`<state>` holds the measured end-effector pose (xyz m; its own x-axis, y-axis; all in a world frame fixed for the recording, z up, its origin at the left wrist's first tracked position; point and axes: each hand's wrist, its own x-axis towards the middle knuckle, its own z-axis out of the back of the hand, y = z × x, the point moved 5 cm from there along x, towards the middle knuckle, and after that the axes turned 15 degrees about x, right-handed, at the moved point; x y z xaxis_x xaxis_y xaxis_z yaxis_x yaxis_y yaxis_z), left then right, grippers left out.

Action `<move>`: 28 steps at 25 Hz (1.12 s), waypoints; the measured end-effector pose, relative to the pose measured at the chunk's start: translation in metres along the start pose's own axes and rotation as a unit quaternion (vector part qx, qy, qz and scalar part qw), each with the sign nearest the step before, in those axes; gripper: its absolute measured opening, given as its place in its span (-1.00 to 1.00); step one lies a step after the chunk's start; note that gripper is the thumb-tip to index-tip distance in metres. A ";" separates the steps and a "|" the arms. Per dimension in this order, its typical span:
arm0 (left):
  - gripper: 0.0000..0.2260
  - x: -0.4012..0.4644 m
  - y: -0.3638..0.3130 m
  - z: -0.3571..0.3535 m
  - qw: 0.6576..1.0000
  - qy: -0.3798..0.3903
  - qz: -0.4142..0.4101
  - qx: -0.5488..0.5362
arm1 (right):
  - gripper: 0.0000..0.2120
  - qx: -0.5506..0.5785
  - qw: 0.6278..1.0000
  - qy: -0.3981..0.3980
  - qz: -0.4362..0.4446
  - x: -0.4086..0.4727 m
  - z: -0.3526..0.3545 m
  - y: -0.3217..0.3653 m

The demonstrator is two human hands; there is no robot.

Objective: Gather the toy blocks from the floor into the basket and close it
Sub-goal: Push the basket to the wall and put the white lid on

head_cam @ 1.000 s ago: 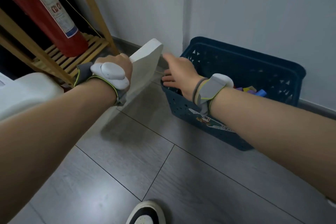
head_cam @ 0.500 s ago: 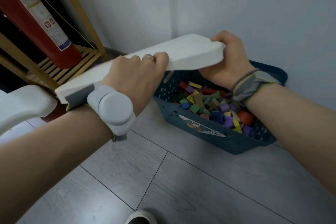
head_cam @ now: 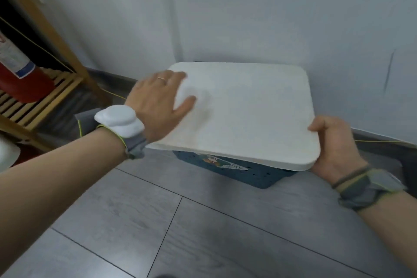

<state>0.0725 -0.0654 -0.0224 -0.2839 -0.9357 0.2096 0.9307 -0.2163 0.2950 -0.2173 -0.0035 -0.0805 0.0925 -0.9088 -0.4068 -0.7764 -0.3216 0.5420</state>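
A white rounded lid [head_cam: 248, 110] lies flat over the dark blue basket [head_cam: 255, 174], which stands on the grey floor against the wall. Only the basket's front wall with a sticker shows below the lid. The toy blocks are hidden under the lid. My left hand [head_cam: 158, 101] rests flat on the lid's left part, fingers spread and straight. My right hand [head_cam: 334, 144] grips the lid's near right corner, thumb on top and fingers curled underneath.
A wooden shelf [head_cam: 56, 88] stands at the left with a red fire extinguisher [head_cam: 20, 79] on its lower slats. A white wall [head_cam: 248, 11] runs right behind the basket. A thin yellow cord [head_cam: 383, 141] lies along the skirting. Grey floor tiles [head_cam: 203, 232] spread in front.
The lid has come down from a tilted hold above the open basket to lie flat on it, covering the blocks. My left hand went from gripping the edge to lying flat on top.
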 end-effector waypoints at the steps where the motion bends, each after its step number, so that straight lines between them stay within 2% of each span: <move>1: -0.41 0.005 0.011 -0.017 0.997 0.013 0.076 -0.014 | -0.39 0.005 1.000 -0.007 -0.001 -0.003 0.009 0.004; 2: -0.39 0.008 0.019 -0.033 0.987 0.039 0.150 -0.049 | -0.38 0.004 1.000 -0.018 0.001 -0.005 0.017 0.008; 4: -0.36 0.011 0.035 -0.063 0.936 0.137 0.278 -0.164 | -0.37 -0.006 0.999 -0.041 0.008 -0.006 0.028 0.012; 5: -0.36 0.012 0.038 -0.076 0.906 0.192 0.307 -0.220 | -0.37 -0.010 0.999 -0.044 0.009 -0.006 0.032 0.012; 6: -0.37 0.013 0.037 -0.085 0.891 0.231 0.302 -0.248 | -0.38 -0.013 0.999 -0.050 0.012 -0.005 0.035 0.010; 8: -0.43 0.017 0.033 -0.094 0.910 0.238 0.253 -0.226 | -0.43 -0.039 0.996 -0.077 0.031 -0.003 0.043 0.009; 10: -0.48 0.021 0.027 -0.096 0.933 0.204 0.221 -0.197 | -0.60 -0.146 0.976 -0.139 0.083 0.000 0.052 0.013; 12: -0.50 0.021 0.025 -0.096 0.937 0.191 0.211 -0.201 | -0.76 -0.315 0.919 -0.197 0.131 -0.001 0.057 0.020; 13: -0.52 0.021 0.025 -0.096 0.937 0.187 0.210 -0.206 | -0.76 -0.378 0.892 -0.203 0.142 -0.002 0.057 0.021; 15: -0.56 0.022 0.026 -0.097 0.939 0.180 0.208 -0.207 | -0.72 -0.436 0.867 -0.188 0.150 -0.001 0.055 0.018; 21: -0.60 0.025 0.035 -0.102 0.940 0.149 0.227 -0.205 | -0.68 -0.470 0.848 -0.190 0.157 0.008 0.049 0.008; 28: -0.67 0.035 0.040 -0.115 0.949 0.144 0.205 -0.194 | -0.63 -0.437 0.857 -0.220 0.162 0.021 0.054 0.009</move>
<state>0.1260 -0.1383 -0.1106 0.1432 -0.9886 -0.0463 0.9799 0.1481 -0.1334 -0.2566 -0.0113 -0.1240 -0.4320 -0.8619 -0.2654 0.0638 -0.3227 0.9443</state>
